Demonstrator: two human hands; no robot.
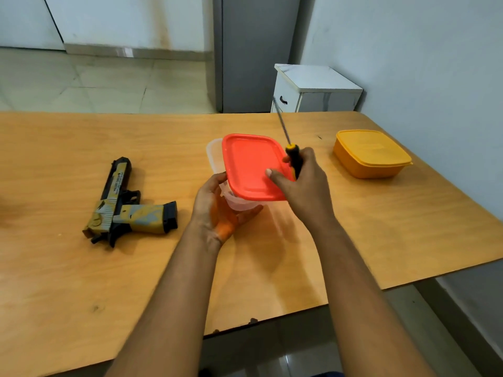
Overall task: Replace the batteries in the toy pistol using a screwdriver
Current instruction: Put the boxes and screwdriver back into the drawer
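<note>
wooden table, toy pistol lettering unreadable

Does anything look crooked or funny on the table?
Yes. The red lid sits crooked on the clear container, slid off so a far corner shows. The right hand touches the lid while gripping the screwdriver, and the left hand holds the container. The toy pistol just lies flat.

Yellow lidded box on wooden table
</note>
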